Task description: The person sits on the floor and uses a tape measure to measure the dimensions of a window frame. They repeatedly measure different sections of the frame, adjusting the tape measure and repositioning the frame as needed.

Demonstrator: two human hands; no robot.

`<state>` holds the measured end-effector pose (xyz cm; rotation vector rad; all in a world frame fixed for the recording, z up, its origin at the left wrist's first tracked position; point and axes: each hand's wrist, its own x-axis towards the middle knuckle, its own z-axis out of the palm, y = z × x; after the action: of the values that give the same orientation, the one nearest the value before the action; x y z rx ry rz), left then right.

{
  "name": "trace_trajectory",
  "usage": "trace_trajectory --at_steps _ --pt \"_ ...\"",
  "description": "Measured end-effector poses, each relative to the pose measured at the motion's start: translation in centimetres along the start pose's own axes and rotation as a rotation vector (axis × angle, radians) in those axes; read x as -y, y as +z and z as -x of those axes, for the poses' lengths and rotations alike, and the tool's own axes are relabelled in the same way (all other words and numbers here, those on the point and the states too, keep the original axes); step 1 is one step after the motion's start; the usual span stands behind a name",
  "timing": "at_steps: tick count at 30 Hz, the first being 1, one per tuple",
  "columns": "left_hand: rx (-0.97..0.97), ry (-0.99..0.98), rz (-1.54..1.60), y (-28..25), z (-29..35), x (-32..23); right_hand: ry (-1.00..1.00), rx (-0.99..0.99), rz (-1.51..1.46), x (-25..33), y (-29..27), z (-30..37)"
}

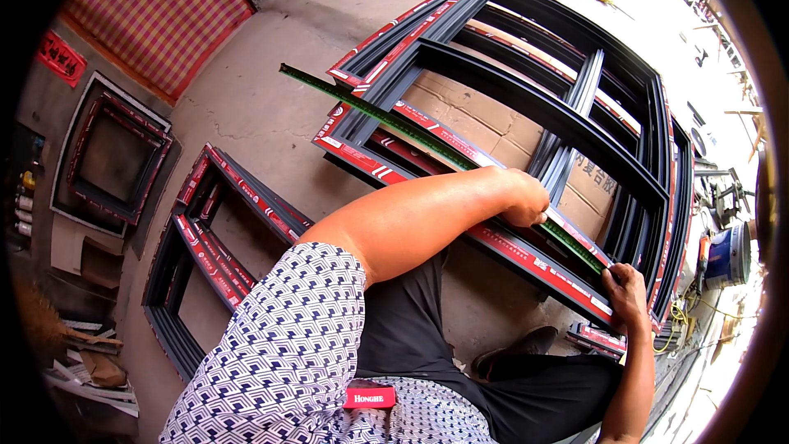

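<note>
Head view: I read my left hand [526, 201] and right hand [626, 292] both gripping a long green strip [386, 119], partly seated along the dark aluminium window frame [567, 127], far end free.

Green strip [411, 127]; dark grey window frame [526, 107], red-white tape; blue-white patterned shirt [288, 345].

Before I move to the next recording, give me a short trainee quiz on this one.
1. True or false: the green ruler lies along the dark window frame.
2. Which of the hands grips the ruler's near end? A) left hand B) right hand
3. What brown sheet shows through the frame's openings?

Key: 1 true; 2 B; 3 cardboard.
</note>
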<state>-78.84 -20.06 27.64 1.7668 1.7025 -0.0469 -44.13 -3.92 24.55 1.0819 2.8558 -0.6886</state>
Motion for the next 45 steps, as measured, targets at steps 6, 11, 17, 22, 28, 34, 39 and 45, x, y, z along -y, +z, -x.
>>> trace_trajectory --at_steps 6,11,17,22,28,34,39,45 --pt "-0.014 -0.005 -0.005 0.17 -0.18 0.11 0.001 -0.009 -0.005 0.07 -0.01 0.04" --pt "-0.003 -0.009 -0.010 0.06 -0.16 -0.02 0.002 -0.002 0.012 -0.18 -0.02 0.07" --pt "0.000 -0.018 -0.003 -0.06 -0.05 -0.14 0.001 -0.005 -0.002 -0.11 0.07 0.06" --pt "-0.003 -0.026 0.015 -0.43 0.38 -0.51 -0.018 -0.016 0.026 -0.02 -0.04 0.07" --pt "-0.011 -0.021 0.018 -0.26 0.30 -0.30 0.002 -0.032 -0.013 0.37 -0.08 0.24" --pt "-0.016 -0.015 0.012 -0.22 0.29 -0.34 -0.004 -0.045 -0.014 -0.03 0.09 0.28" --pt "-0.014 -0.014 0.004 -0.07 0.19 -0.18 0.002 -0.036 -0.016 0.01 0.14 0.09" --pt "-0.029 -0.002 0.010 -0.11 0.18 -0.22 0.019 -0.031 -0.017 -0.24 0.17 0.18"
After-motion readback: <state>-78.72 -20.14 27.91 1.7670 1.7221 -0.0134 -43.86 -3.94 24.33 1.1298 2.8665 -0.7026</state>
